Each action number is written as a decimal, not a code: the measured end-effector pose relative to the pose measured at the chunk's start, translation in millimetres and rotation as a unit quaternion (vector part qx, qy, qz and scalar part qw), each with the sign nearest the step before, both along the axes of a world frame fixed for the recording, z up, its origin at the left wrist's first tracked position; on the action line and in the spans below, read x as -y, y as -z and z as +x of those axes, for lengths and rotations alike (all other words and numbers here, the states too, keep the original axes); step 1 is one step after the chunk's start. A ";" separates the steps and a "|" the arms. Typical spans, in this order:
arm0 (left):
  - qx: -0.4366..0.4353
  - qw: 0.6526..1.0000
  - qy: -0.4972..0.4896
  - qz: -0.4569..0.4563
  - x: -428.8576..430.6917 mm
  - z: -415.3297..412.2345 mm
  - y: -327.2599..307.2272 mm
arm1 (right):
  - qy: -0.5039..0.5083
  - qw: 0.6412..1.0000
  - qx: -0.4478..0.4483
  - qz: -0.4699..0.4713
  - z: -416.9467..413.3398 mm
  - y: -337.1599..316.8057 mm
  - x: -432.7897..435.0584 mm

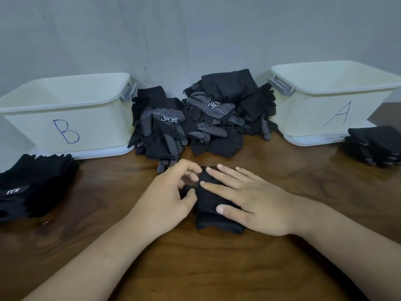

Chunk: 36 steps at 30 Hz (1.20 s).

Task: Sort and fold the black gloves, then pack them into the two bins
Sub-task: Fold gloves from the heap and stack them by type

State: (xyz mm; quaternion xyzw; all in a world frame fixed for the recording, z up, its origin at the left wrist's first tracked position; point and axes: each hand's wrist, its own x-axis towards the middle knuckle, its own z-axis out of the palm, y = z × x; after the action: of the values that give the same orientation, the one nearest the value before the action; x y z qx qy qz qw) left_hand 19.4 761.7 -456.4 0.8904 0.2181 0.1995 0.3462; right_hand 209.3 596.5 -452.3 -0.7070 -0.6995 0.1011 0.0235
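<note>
A folded black glove (pixel 213 222) lies on the wooden table in front of me. My right hand (pixel 247 198) presses flat on top of it with straight fingers. My left hand (pixel 171 194) pinches the glove's left edge with curled fingers and thumb. Behind it, against the wall, sits a loose heap of black gloves (pixel 201 118), some with white dots. Cream bin B (pixel 65 118) stands at the back left and cream bin A (pixel 332 105) at the back right. I cannot see inside either bin.
A stack of folded black gloves (pixel 32 187) lies at the left in front of bin B. Another folded stack (pixel 375 146) sits at the right edge beside bin A. A grey wall closes the back of the wooden table (pixel 217 268).
</note>
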 end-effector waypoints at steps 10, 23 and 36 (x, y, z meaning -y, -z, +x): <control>0.040 0.989 0.065 0.126 4.5 0.1 -0.3 | 0.176 0.973 -0.066 0.131 28.9 6.7 -11.6; -0.029 0.984 0.109 0.141 3.6 -3.3 2.7 | 0.208 0.962 -0.002 0.179 64.0 -3.9 7.9; 0.017 0.982 0.098 0.161 5.3 -3.3 1.3 | 0.139 0.958 0.059 0.246 66.6 3.3 4.2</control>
State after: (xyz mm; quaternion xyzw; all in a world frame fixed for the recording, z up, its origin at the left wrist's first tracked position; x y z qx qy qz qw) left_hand 16.2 756.4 -457.7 0.9482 0.0889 0.2119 0.2196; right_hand 275.9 592.3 -455.6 -0.7742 -0.5980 -0.1197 0.1691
